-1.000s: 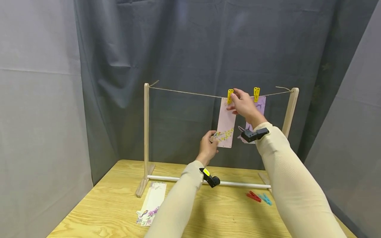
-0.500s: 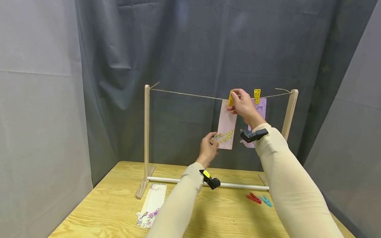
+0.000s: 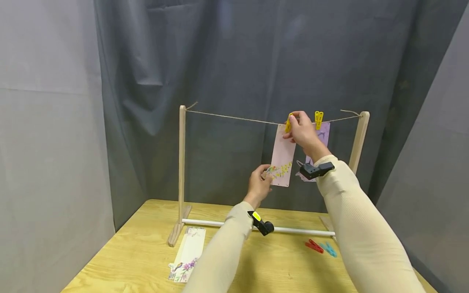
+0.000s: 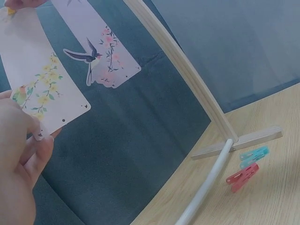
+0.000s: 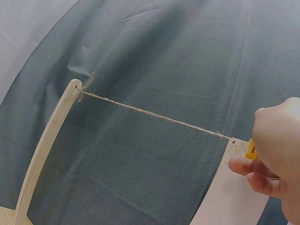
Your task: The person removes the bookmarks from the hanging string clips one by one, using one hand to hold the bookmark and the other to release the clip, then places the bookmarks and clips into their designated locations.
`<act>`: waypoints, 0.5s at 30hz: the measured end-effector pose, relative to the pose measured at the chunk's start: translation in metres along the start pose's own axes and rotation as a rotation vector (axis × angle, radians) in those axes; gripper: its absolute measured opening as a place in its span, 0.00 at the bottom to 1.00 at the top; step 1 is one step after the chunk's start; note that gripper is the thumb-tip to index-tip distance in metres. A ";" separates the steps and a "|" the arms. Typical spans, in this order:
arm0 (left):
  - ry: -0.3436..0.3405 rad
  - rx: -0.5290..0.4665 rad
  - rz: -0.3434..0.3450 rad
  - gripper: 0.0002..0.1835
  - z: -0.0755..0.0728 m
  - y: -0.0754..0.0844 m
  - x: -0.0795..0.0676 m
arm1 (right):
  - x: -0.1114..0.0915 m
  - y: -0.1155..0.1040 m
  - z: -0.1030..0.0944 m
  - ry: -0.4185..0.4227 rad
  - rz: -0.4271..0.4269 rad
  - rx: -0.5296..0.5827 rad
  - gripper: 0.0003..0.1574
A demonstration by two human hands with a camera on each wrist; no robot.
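A pale pink card (image 3: 283, 156) with yellow blossoms and a small bird hangs upright at the twine line (image 3: 231, 117). At its top edge my right hand (image 3: 305, 132) pinches a yellow clothespin (image 5: 251, 151), mostly covered by the fingers. Lower down, my left hand (image 3: 259, 185) holds the card's left edge by the bird, between thumb and fingers, as the left wrist view shows too. To the right, a second yellow clothespin (image 3: 319, 120) clips a lilac card (image 4: 112, 56) with a swallow to the line; my right wrist partly hides that card in the head view.
Wooden posts (image 3: 182, 162) hold the twine at both ends, joined low down by a white rod (image 3: 209, 222). On the wooden table lie white floral cards (image 3: 190, 252), overlapping, at left. A red clothespin (image 3: 314, 245) and a blue clothespin (image 3: 328, 249) lie at right.
My right fingers have closed over the handles of the yellow clothespin. The pink card, the clothespin and both hands have shifted slightly right along the line. The head view has also shifted a little.
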State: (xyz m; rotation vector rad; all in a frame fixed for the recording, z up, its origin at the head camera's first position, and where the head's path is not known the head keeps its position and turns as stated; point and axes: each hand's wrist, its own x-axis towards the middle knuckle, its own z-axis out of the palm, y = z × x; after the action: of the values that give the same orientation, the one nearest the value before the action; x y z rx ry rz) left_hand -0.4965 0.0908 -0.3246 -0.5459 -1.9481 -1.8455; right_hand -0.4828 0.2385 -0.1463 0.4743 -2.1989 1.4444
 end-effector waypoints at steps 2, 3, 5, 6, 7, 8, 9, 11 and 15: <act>0.007 -0.008 -0.004 0.23 0.001 -0.001 -0.001 | -0.001 0.000 0.002 -0.003 -0.003 -0.005 0.28; 0.009 -0.012 -0.005 0.23 0.001 -0.001 -0.001 | -0.001 -0.001 0.002 -0.001 -0.007 -0.005 0.27; 0.015 -0.018 0.000 0.23 0.000 -0.002 -0.001 | -0.002 -0.002 0.003 0.000 -0.019 -0.004 0.26; 0.019 -0.020 0.000 0.23 0.000 -0.002 0.000 | -0.002 -0.003 0.004 0.000 -0.024 -0.003 0.26; 0.022 -0.023 0.001 0.23 0.000 -0.002 0.000 | -0.002 -0.003 0.004 0.001 -0.028 -0.002 0.26; 0.025 -0.024 -0.001 0.22 0.000 -0.002 0.000 | -0.002 -0.004 0.004 0.001 -0.029 0.000 0.26; 0.025 -0.021 -0.004 0.22 0.000 -0.002 -0.001 | -0.003 -0.004 0.004 0.003 -0.027 0.002 0.26; 0.020 -0.013 -0.007 0.22 0.001 -0.001 -0.001 | -0.004 -0.003 0.003 0.012 -0.022 0.005 0.26; 0.014 -0.001 0.004 0.22 0.004 0.002 0.001 | -0.005 -0.003 0.001 0.044 -0.028 0.018 0.25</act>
State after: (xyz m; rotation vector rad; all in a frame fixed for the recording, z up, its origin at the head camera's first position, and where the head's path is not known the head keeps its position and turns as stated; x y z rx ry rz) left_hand -0.4964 0.0946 -0.3230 -0.5354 -1.9356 -1.8424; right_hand -0.4777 0.2371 -0.1472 0.4735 -2.1385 1.4476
